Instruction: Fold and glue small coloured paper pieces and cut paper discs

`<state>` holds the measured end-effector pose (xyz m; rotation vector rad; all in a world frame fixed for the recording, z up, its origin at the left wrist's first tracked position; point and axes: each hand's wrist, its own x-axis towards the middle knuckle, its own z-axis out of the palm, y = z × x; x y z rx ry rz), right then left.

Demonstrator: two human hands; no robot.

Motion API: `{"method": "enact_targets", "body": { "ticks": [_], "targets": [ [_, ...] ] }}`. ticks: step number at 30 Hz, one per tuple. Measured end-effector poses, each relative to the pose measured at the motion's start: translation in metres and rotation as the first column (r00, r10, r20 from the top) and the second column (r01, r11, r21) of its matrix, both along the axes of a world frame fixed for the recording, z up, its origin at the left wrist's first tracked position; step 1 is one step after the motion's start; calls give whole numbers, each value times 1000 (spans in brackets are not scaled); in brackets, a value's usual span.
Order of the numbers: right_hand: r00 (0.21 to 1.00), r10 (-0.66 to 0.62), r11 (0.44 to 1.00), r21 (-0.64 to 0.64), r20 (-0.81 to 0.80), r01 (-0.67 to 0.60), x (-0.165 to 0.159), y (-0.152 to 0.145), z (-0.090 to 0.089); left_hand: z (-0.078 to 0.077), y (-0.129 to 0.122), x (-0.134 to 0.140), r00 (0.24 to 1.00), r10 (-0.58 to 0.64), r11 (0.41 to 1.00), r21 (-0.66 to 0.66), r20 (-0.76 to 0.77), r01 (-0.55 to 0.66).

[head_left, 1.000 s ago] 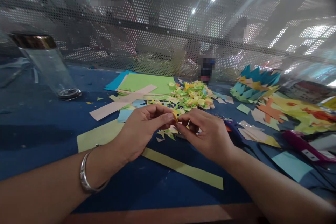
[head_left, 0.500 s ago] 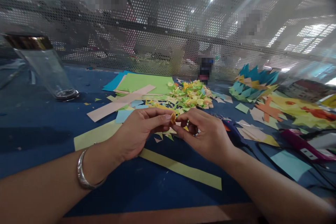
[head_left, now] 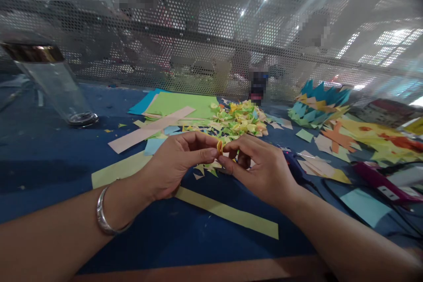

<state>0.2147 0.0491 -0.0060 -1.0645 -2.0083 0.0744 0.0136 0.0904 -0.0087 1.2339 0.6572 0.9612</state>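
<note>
Between my fingertips is a small folded piece of yellow-orange paper (head_left: 220,146), standing on edge. My left hand (head_left: 183,158), with a silver bangle on its wrist, pinches it from the left with thumb and forefinger. From the right, my right hand (head_left: 259,165) grips the same piece, its other fingers curled under. Just behind my hands lies a heap of small folded paper pieces (head_left: 244,116) in yellow and green. Paper scraps (head_left: 205,169) are scattered below the fingers. A long yellow-green paper strip (head_left: 228,211) lies nearer to me.
A glass bottle (head_left: 59,88) stands at the left. Stacked green sheets (head_left: 185,103) and a pink strip (head_left: 152,130) lie behind. To the right are a blue zigzag paper crown (head_left: 319,105), a dark blue corded tool (head_left: 294,163) and a purple power strip (head_left: 380,183). Perforated metal panels the back.
Both hands have shifted very slightly, and the folded paper has turned a little between the fingertips. The things on the table lie as before.
</note>
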Motion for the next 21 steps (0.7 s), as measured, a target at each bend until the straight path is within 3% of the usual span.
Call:
{"method": "enact_targets", "body": {
  "ticks": [5,14,21],
  "targets": [
    [1000,-8,1000,13,14,8,1,-1,0,-2,1,-1,1000,13,997,72,-2,-13],
    [1000,-9,1000,1,2,9,1,0,0,-2,2,-1,998,21,997,77,-52,-17],
    [1000,-7,1000,-9,18,7,0,0,-1,2,0,3,990,116,978,183,-86,-99]
  ]
}}
